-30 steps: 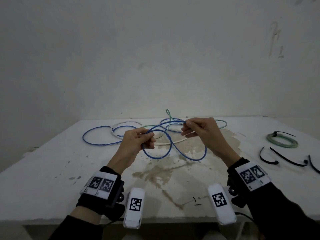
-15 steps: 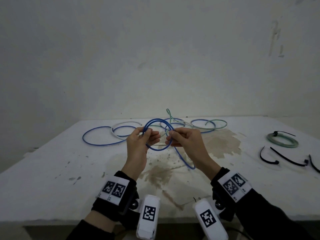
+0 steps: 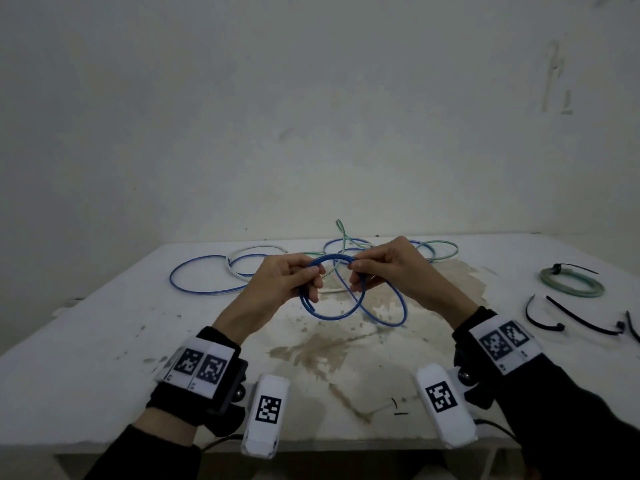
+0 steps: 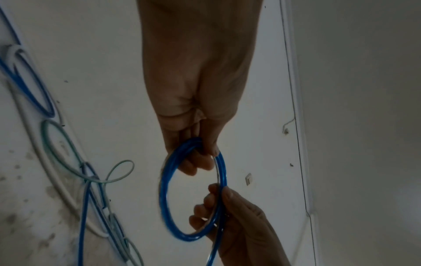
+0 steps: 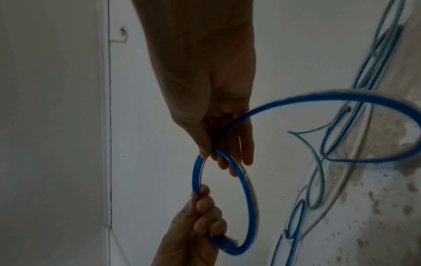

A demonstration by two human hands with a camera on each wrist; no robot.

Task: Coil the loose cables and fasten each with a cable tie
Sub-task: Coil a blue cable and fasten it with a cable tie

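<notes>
In the head view, a blue cable (image 3: pixel 334 292) is held up above the stained white bench (image 3: pixel 104 327), wound into a small coil between both hands. The left hand (image 3: pixel 284 282) is closed in a pinching grip on the coil's left side, and the right hand (image 3: pixel 388 268) is pinched on its right side, with a loose loop of the same cable trailing down to the bench beneath it. Further loose cables (image 3: pixel 214 271), blue, white and pale green, are spread across the far part of the bench. A green coil (image 3: pixel 571 282) already fastened with a tie is seen at the right, with black cable ties (image 3: pixel 581 318) lying near it. In the left wrist view, the blue cable (image 4: pixel 166 190) is seen as a ring, gripped at the top by curled fingers (image 4: pixel 193 162) of the left hand and at the lower right by the right hand (image 4: pixel 239 221). In the right wrist view, the ring (image 5: pixel 247 201) is pinched at the top by the right hand (image 5: pixel 216 126) and clasped below by the left hand (image 5: pixel 198 225); a free length arcs away to the right.
</notes>
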